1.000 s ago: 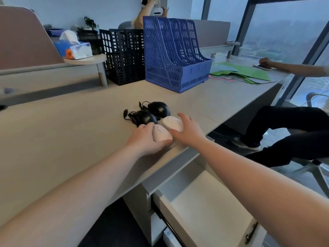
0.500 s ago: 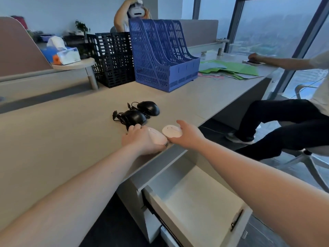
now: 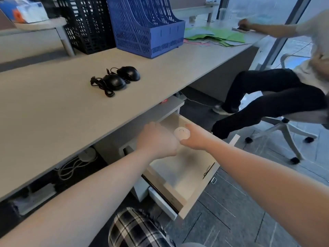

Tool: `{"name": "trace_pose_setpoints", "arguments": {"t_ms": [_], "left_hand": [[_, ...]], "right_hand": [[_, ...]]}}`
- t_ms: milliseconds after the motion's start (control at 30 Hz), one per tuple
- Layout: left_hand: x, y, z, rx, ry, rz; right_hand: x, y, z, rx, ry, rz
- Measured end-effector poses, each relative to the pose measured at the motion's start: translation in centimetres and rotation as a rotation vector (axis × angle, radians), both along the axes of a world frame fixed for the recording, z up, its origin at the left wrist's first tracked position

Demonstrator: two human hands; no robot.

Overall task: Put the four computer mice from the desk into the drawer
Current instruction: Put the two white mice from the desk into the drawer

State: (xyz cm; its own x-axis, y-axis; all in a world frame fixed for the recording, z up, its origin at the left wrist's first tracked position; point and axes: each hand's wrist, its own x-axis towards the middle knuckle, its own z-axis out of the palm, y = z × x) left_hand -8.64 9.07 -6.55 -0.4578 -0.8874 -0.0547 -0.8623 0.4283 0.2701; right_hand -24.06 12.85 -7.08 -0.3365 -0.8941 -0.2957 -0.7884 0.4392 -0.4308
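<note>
Both my hands are down over the open drawer, under the desk edge. My right hand is curled round a white mouse, which shows between thumb and fingers. My left hand is closed, knuckles up; I cannot tell from here what it holds, since its palm is hidden. Two black mice lie on the desk, cords tangled beside them. If I let go from this height, I reckon the mouse could bounce or skid to the drawer's back. With my hands so close together, they might knock one another. Later, those loose cords could snag on the desk edge.
</note>
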Motion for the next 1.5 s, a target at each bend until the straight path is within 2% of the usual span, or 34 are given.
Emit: {"name": "trace_pose_setpoints", "arguments": {"t_ms": [267, 433, 667, 900, 1100, 1267, 1400, 1500], "left_hand": [[-1.1, -0.8, -7.2, 0.148, -0.110, 0.088], [-2.0, -1.9, -10.2, 0.152, -0.175, 0.104], [-2.9, -3.3, -11.7, 0.204, -0.199, 0.131], [-2.9, -3.5, -11.8, 0.323, -0.242, 0.133], [-2.0, -3.2, -8.0, 0.216, -0.154, 0.036], [-0.7, -2.8, -0.7, 0.060, -0.149, -0.085], [1.2, -3.2, 5.4, -0.142, 0.037, -0.105], [3.3, -5.5, 8.0, -0.274, 0.173, -0.066]], "right_hand": [[0.5, -2.6, -6.2, 0.124, 0.001, 0.028], [0.9, -4.3, -9.3, 0.140, 0.035, 0.042], [1.0, -5.6, -11.6, 0.111, 0.050, 0.026], [0.3, -5.4, -11.3, 0.057, 0.017, 0.026], [0.5, -4.8, -7.3, -0.004, 0.075, 0.065], [1.5, -5.1, -0.8, -0.271, 0.087, 0.019], [3.3, -6.4, 4.0, -0.542, 0.058, 0.015], [5.0, -8.4, 6.1, -0.624, 0.031, 0.053]]}}
